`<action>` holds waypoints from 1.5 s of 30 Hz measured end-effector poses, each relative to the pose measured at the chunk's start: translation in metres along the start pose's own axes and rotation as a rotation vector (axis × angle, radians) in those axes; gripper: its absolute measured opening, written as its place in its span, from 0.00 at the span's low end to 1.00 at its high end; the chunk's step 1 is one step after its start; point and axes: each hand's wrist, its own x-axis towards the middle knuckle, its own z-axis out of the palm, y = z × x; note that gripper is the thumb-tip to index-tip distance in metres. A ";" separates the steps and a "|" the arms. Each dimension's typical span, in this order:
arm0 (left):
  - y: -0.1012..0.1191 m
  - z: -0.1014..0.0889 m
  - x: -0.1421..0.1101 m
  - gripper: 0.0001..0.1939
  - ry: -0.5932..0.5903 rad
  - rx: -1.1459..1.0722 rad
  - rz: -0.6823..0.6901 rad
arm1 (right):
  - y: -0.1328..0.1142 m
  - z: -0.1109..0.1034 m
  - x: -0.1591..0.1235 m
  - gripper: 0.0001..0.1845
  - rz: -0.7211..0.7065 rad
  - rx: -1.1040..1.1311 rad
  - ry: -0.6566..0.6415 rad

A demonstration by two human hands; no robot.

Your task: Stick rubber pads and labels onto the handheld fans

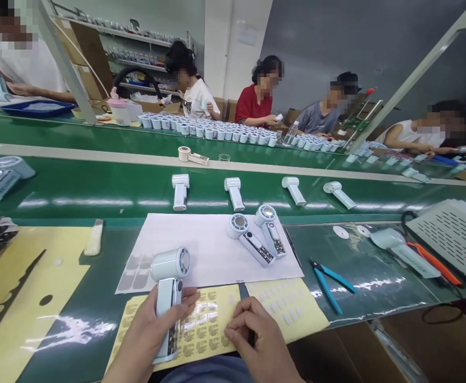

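My left hand (pixel 153 324) is wrapped round the handle of a light blue handheld fan (pixel 171 266), which stands nearly upright with its round head on top. Below it lies a yellow sheet of printed labels (pixel 205 340). My right hand (pixel 257 335) has its fingers curled in a pinch at that sheet's right edge; what they hold, if anything, is hidden. A second yellow sheet (pixel 292 298) with small pale stickers is just beyond it. Two more handheld fans (pixel 252 242) (pixel 271 229) rest on the white paper (pixel 201 234) ahead.
Blue-handled pliers (pixel 332 282) and an orange-handled tool (pixel 432 260) lie to the right, near another fan (pixel 404 250). Several fans stand along the green conveyor belt (pixel 149 186). Across it, co-workers (pixel 252 103) sit behind rows of white cups (pixel 217 130). A slotted metal panel (pixel 452 234) is at far right.
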 end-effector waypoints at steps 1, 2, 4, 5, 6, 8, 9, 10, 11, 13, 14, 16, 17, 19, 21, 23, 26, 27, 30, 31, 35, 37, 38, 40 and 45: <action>0.001 0.001 -0.001 0.21 0.002 0.003 0.002 | 0.003 0.002 -0.002 0.06 -0.029 -0.043 0.015; 0.001 0.002 -0.001 0.21 0.007 0.001 0.005 | 0.005 0.003 -0.003 0.07 -0.053 -0.066 0.024; 0.001 0.003 -0.002 0.22 0.020 -0.006 0.010 | 0.008 0.003 -0.005 0.06 -0.076 -0.018 0.014; 0.002 0.004 -0.003 0.22 0.027 -0.010 0.011 | 0.008 0.001 -0.006 0.06 -0.079 0.050 0.000; 0.002 0.005 -0.003 0.22 0.032 -0.012 0.011 | 0.006 -0.002 -0.007 0.04 -0.082 0.137 -0.013; 0.004 0.006 -0.004 0.22 0.034 -0.005 -0.003 | -0.001 -0.008 -0.008 0.03 -0.079 0.320 -0.010; 0.005 0.006 -0.004 0.22 0.030 0.002 -0.017 | -0.006 -0.011 -0.007 0.04 -0.071 0.398 -0.003; 0.007 0.006 -0.005 0.22 0.027 0.013 -0.032 | -0.012 -0.013 -0.006 0.05 -0.057 0.460 0.005; 0.009 0.007 -0.005 0.22 0.023 0.022 -0.047 | -0.019 -0.013 -0.004 0.06 -0.040 0.507 0.005; 0.013 0.007 -0.006 0.24 0.006 0.016 -0.066 | -0.034 -0.011 0.002 0.07 -0.012 0.568 -0.034; 0.016 0.007 -0.007 0.25 -0.003 -0.002 -0.070 | -0.042 -0.007 0.007 0.08 -0.009 0.590 -0.057; 0.021 0.007 -0.007 0.26 -0.020 -0.062 -0.087 | -0.058 0.002 0.019 0.08 -0.012 0.629 -0.085; 0.024 0.006 -0.007 0.26 -0.019 -0.099 -0.106 | -0.065 0.008 0.025 0.08 -0.009 0.642 -0.090; 0.028 0.005 -0.005 0.26 -0.011 -0.158 -0.136 | -0.080 0.017 0.037 0.06 0.007 0.634 -0.096; 0.031 0.003 -0.002 0.24 -0.013 -0.217 -0.136 | -0.092 0.024 0.047 0.04 0.017 0.572 -0.123; 0.032 0.001 0.002 0.24 -0.013 -0.275 -0.106 | -0.101 0.028 0.056 0.04 0.018 0.499 -0.143; 0.033 0.000 0.007 0.23 0.033 -0.326 -0.081 | -0.109 0.031 0.065 0.05 0.012 0.442 -0.164; 0.034 0.000 0.008 0.23 0.051 -0.331 -0.077 | -0.110 0.032 0.068 0.05 0.009 0.432 -0.169; 0.038 0.001 0.010 0.24 0.080 -0.336 -0.069 | -0.111 0.035 0.073 0.06 0.007 0.405 -0.176; 0.039 0.001 0.011 0.24 0.083 -0.340 -0.075 | -0.111 0.036 0.074 0.06 0.007 0.390 -0.176; 0.045 0.004 0.011 0.19 0.118 -0.377 -0.122 | -0.109 0.041 0.077 0.06 -0.066 0.262 -0.136; 0.048 0.005 0.011 0.15 0.148 -0.390 -0.124 | -0.108 0.043 0.077 0.06 -0.157 0.181 -0.090; 0.049 0.005 0.011 0.14 0.159 -0.395 -0.127 | -0.108 0.043 0.078 0.07 -0.188 0.162 -0.077; 0.050 0.005 0.012 0.12 0.165 -0.401 -0.144 | -0.109 0.043 0.080 0.07 -0.177 0.213 -0.088; 0.058 0.004 0.016 0.11 0.150 -0.425 -0.174 | -0.109 0.035 0.085 0.08 -0.142 0.420 -0.118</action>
